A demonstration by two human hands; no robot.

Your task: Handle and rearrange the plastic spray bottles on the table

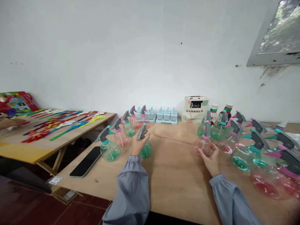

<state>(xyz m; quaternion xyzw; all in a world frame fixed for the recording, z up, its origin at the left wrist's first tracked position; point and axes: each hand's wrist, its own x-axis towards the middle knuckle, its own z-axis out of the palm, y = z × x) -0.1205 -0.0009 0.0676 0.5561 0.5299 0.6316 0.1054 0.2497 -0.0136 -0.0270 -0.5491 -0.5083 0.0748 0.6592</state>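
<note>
On the left side of the table, my left hand (139, 143) is closed round the grey head of a green spray bottle (146, 150). The bottle is upright, partly hidden behind the hand. My right hand (211, 159) grips the round body of a pink spray bottle (201, 144) from its right side, thumb and fingers curved about it. Beside my left hand stand more bottles, among them a green spray bottle (110, 151) and a pink spray bottle (121, 139). Further right of my right hand are several others, including a green spray bottle (242, 157) and a large pink spray bottle (267, 184).
A black phone (86, 162) lies at the table's left edge. Along the wall stand pale blue popsicle moulds (167, 116), a paper bag (195, 109) and white-capped bottles (214, 108). Another table (25, 153) at left carries colourful hand-shaped items (67, 124); a person's hand (11, 123) shows there.
</note>
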